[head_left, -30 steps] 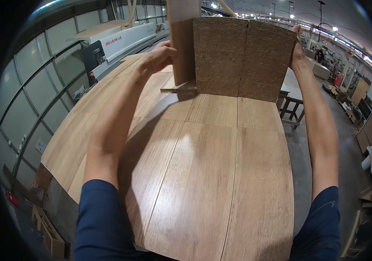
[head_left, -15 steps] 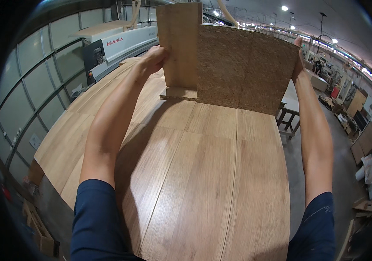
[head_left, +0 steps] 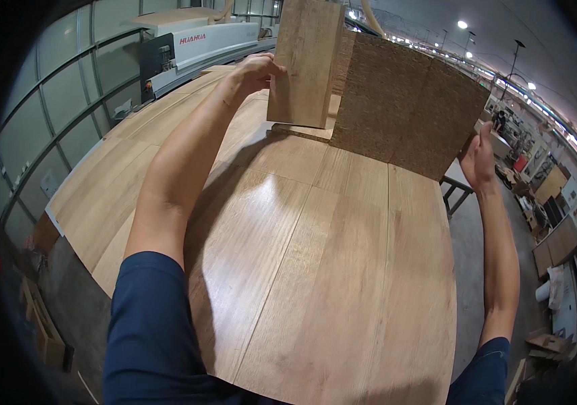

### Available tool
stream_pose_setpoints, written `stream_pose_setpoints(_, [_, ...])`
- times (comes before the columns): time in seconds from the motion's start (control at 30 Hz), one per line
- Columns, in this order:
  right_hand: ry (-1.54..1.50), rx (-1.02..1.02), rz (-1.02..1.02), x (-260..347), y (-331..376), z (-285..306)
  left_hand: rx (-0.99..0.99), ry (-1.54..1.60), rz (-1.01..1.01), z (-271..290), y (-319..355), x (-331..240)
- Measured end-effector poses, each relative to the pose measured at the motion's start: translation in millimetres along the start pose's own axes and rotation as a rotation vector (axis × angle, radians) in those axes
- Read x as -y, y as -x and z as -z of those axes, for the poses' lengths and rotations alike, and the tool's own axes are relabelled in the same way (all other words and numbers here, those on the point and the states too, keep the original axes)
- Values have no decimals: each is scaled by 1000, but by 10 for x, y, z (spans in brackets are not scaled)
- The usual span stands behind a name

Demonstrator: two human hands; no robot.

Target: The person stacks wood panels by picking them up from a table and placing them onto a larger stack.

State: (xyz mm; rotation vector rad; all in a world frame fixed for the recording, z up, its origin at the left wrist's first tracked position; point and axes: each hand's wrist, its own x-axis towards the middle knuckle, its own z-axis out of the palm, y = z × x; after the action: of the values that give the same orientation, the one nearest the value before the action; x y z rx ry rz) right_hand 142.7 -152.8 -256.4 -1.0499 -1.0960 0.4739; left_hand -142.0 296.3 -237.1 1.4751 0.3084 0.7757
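And here are the two hands, well apart at the far end of the wood-grain desk (head_left: 342,270)! The left hand (head_left: 259,73) is clamped on the near-side edge of a pale board (head_left: 305,64), thumb across its front face. That board stands upright, tilted slightly, just above or on a thin flat strip (head_left: 302,131) (whether they touch, I cannot tell). Right beside it stands the brown chipboard block (head_left: 410,104), rough face toward us, on the desk's far part. Over at its right edge, the right hand (head_left: 480,158) is spread, thumb pointing up; contact with the block is unclear. Beyond, on the left, a long white machine (head_left: 217,44) runs alongside a panelled wall (head_left: 59,88).
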Motion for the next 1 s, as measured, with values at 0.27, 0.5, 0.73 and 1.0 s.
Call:
stream_pose_setpoints(0.27, [259, -29, -218, -178, 654, -265, 544, -1559, -868, 680, -683, 615])
stream_pose_setpoints(0.5, [202, -147, -183, -381, 675, -254, 360, -988, 174, -513, 368, 176])
stream_pose_setpoints(0.73, [268, -152, -258, -412, 662, -448, 657, -1228, 85, -210, 905, 29])
stream_pose_setpoints(1.0, [348, -143, -290, -441, 765, -416, 466, -978, -89, -90, 596, 412])
